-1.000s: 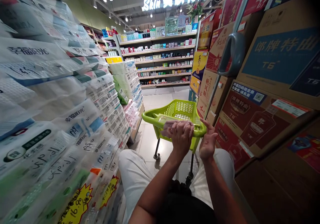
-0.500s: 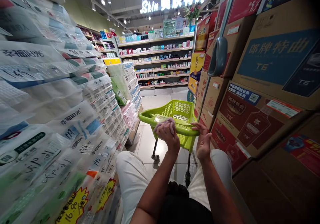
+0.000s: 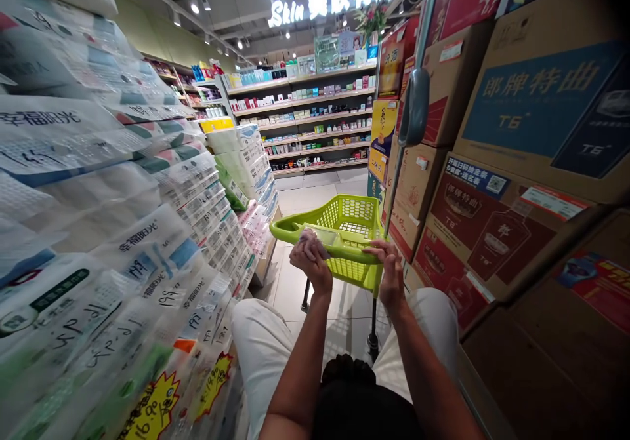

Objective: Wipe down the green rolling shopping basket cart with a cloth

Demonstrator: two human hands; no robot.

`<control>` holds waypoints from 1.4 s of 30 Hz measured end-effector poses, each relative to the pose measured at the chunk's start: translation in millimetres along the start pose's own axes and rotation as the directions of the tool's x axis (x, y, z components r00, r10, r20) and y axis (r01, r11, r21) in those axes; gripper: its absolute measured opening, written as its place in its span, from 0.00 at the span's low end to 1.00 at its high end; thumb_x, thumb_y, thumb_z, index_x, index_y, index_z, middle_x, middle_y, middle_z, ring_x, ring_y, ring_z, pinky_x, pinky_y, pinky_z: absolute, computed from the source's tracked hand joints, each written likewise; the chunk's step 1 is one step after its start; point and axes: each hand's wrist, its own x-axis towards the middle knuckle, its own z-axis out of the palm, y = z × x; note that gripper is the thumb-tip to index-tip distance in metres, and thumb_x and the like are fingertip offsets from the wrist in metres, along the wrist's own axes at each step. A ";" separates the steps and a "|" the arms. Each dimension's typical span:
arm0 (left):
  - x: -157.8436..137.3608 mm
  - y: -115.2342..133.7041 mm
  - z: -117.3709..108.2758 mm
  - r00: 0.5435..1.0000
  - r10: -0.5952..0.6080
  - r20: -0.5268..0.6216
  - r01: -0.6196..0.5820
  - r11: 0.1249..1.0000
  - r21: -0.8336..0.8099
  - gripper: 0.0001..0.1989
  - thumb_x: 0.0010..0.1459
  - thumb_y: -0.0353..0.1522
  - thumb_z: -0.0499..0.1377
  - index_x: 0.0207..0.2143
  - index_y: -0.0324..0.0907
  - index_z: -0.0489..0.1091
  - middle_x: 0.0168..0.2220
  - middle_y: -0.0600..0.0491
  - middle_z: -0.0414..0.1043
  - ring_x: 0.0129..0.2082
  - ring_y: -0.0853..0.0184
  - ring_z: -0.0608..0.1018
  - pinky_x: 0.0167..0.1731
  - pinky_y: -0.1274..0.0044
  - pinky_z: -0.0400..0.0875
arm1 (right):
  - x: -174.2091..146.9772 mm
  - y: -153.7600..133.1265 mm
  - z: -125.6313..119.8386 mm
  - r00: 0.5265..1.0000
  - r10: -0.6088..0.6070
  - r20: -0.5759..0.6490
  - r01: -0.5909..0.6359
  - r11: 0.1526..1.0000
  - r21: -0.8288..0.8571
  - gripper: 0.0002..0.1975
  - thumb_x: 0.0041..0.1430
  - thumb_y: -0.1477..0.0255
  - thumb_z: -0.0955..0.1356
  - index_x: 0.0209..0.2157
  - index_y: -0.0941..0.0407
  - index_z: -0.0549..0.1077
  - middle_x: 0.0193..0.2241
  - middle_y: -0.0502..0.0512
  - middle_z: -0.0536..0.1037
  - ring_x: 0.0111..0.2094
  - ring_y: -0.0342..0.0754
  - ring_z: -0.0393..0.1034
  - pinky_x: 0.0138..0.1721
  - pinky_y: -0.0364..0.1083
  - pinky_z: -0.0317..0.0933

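A lime-green shopping cart (image 3: 352, 217) stands on the floor in front of my knees, its handle side facing me. My left hand (image 3: 311, 266) is closed around a crumpled, pinkish-grey cloth (image 3: 312, 244). The cloth touches the left part of the cart's handle (image 3: 347, 254). At the right end of the handle, my right hand (image 3: 388, 266) has its fingers curled over the rim, gripping it with the thumb side toward me. A clear panel lies on the handle between the hands.
Wrapped tissue packs (image 3: 147, 230) are stacked high on the left. Liquor cartons (image 3: 492, 210) rise on the right, with a grey-handled metal pole (image 3: 415, 109) leaning before them. Stocked shelves (image 3: 305, 119) stand across the tiled floor (image 3: 305, 197).
My left hand has slid the cloth leftward along the handle. My right hand's fingers have moved from loosely spread to curled on the handle's right end. The view has shifted slightly.
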 end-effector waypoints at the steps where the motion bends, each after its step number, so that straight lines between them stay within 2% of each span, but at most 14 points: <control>1: -8.5 1.8 1.0 1.000 0.006 0.026 -0.006 1.000 -0.013 0.13 0.71 0.37 0.50 0.52 0.43 0.68 0.53 0.39 0.68 0.59 0.54 0.67 0.61 0.56 0.62 | 0.8 0.1 2.1 1.000 -0.010 0.000 0.010 0.999 -0.046 0.36 0.74 0.52 0.46 0.42 0.52 0.80 0.49 0.59 0.74 0.56 0.56 0.67 0.61 0.61 0.55; 4: -36.3 5.6 5.0 0.991 0.076 0.111 -0.070 0.996 -0.057 0.12 0.68 0.33 0.52 0.52 0.43 0.68 0.55 0.39 0.66 0.62 0.53 0.64 0.63 0.55 0.60 | 3.2 1.1 6.4 0.999 -0.032 -0.015 0.029 0.989 -0.144 0.34 0.75 0.54 0.49 0.41 0.52 0.81 0.47 0.58 0.74 0.53 0.55 0.67 0.60 0.60 0.55; 7: -39.2 3.7 6.4 0.986 0.107 0.127 -0.095 0.991 -0.097 0.12 0.67 0.31 0.53 0.51 0.43 0.68 0.52 0.40 0.67 0.61 0.54 0.65 0.63 0.57 0.61 | 4.5 1.7 6.6 0.998 -0.049 -0.034 0.043 0.985 -0.169 0.33 0.75 0.56 0.49 0.39 0.53 0.80 0.46 0.59 0.74 0.52 0.55 0.66 0.58 0.60 0.56; 9: -24.0 -0.9 4.3 0.995 0.049 0.083 -0.041 0.995 -0.094 0.11 0.68 0.33 0.53 0.50 0.43 0.68 0.52 0.40 0.67 0.60 0.54 0.66 0.63 0.58 0.61 | 4.1 1.5 5.5 0.997 -0.066 -0.026 0.061 0.982 -0.176 0.33 0.75 0.56 0.49 0.38 0.53 0.80 0.46 0.59 0.74 0.52 0.55 0.66 0.58 0.59 0.56; 12: 3.9 -9.1 -2.3 0.994 -0.108 -0.006 0.107 0.991 -0.085 0.12 0.70 0.37 0.51 0.51 0.43 0.66 0.54 0.40 0.67 0.59 0.55 0.68 0.63 0.59 0.60 | 1.6 0.6 4.8 0.996 -0.084 -0.023 0.077 0.977 -0.198 0.32 0.75 0.57 0.49 0.40 0.53 0.80 0.47 0.58 0.75 0.51 0.54 0.66 0.57 0.58 0.55; 15: 10.1 -10.7 -7.9 0.981 -0.188 -0.037 0.185 0.979 -0.081 0.16 0.71 0.40 0.50 0.55 0.43 0.64 0.55 0.40 0.67 0.59 0.55 0.68 0.62 0.59 0.61 | -1.1 -0.3 5.9 0.994 -0.105 -0.035 0.095 0.972 -0.213 0.30 0.75 0.59 0.50 0.41 0.52 0.80 0.46 0.57 0.75 0.49 0.54 0.66 0.56 0.58 0.54; 22: -28.0 8.3 -6.5 0.999 0.020 0.049 -0.020 1.000 -0.001 0.12 0.72 0.37 0.50 0.52 0.45 0.67 0.55 0.40 0.66 0.60 0.57 0.68 0.60 0.62 0.66 | 2.7 -3.6 2.5 0.993 -0.116 -0.034 0.105 0.965 -0.240 0.31 0.76 0.59 0.50 0.38 0.52 0.80 0.44 0.56 0.76 0.46 0.53 0.67 0.54 0.56 0.54; 26: -6.7 1.3 -13.3 0.998 0.032 0.056 -0.033 0.999 0.012 0.12 0.71 0.36 0.51 0.52 0.44 0.68 0.57 0.40 0.68 0.61 0.56 0.69 0.62 0.61 0.63 | 5.5 -4.7 -6.1 0.992 -0.119 -0.039 0.109 0.973 -0.202 0.31 0.76 0.58 0.51 0.36 0.53 0.80 0.45 0.57 0.77 0.46 0.53 0.68 0.54 0.56 0.54; 30: 21.1 -2.8 -24.5 0.999 -0.012 0.042 0.010 0.999 0.052 0.13 0.70 0.36 0.51 0.52 0.44 0.70 0.56 0.41 0.71 0.61 0.56 0.70 0.63 0.59 0.59 | 6.3 -0.3 -16.7 0.991 -0.128 -0.049 0.119 0.979 -0.166 0.30 0.75 0.56 0.53 0.34 0.53 0.81 0.44 0.57 0.77 0.47 0.54 0.68 0.54 0.57 0.54; 33: 26.0 8.5 -31.5 0.987 0.060 0.147 -0.072 0.994 0.078 0.12 0.69 0.34 0.53 0.50 0.45 0.72 0.56 0.43 0.73 0.61 0.55 0.70 0.63 0.58 0.58 | 7.6 6.7 -24.2 0.991 -0.132 -0.033 0.125 0.980 -0.152 0.30 0.74 0.54 0.53 0.35 0.53 0.81 0.44 0.58 0.77 0.48 0.55 0.68 0.54 0.57 0.54; 36: 23.9 26.0 -37.4 0.904 0.243 0.351 -0.266 0.964 0.020 0.12 0.64 0.29 0.56 0.47 0.48 0.75 0.55 0.48 0.76 0.59 0.55 0.71 0.64 0.59 0.58 | 9.6 11.3 -29.5 0.990 -0.135 -0.051 0.123 0.974 -0.191 0.31 0.74 0.55 0.52 0.34 0.53 0.80 0.44 0.57 0.78 0.47 0.55 0.68 0.55 0.58 0.53; 38: 24.9 36.6 -40.9 0.855 0.302 0.422 -0.336 0.942 0.007 0.13 0.62 0.28 0.59 0.45 0.50 0.76 0.53 0.51 0.77 0.57 0.55 0.71 0.62 0.58 0.59 | 10.5 10.1 -30.6 0.989 -0.135 -0.054 0.118 0.963 -0.243 0.29 0.75 0.58 0.52 0.33 0.53 0.78 0.44 0.56 0.79 0.45 0.54 0.67 0.55 0.58 0.51; 40: 29.1 44.6 -43.0 0.848 0.271 0.455 -0.338 0.939 0.071 0.10 0.62 0.30 0.61 0.43 0.51 0.77 0.52 0.51 0.78 0.56 0.53 0.70 0.59 0.58 0.62 | 10.2 4.8 -28.4 0.989 -0.139 -0.055 0.114 0.939 -0.324 0.26 0.75 0.61 0.54 0.34 0.52 0.77 0.44 0.55 0.79 0.45 0.53 0.67 0.57 0.58 0.48; 42: 34.7 49.4 -42.1 0.862 0.186 0.473 -0.296 0.940 0.171 0.07 0.63 0.33 0.61 0.43 0.51 0.77 0.52 0.51 0.78 0.57 0.51 0.69 0.56 0.57 0.64 | 8.4 -3.1 -22.1 0.987 -0.152 -0.061 0.114 0.904 -0.411 0.21 0.74 0.63 0.56 0.35 0.52 0.76 0.44 0.54 0.80 0.46 0.52 0.68 0.59 0.59 0.45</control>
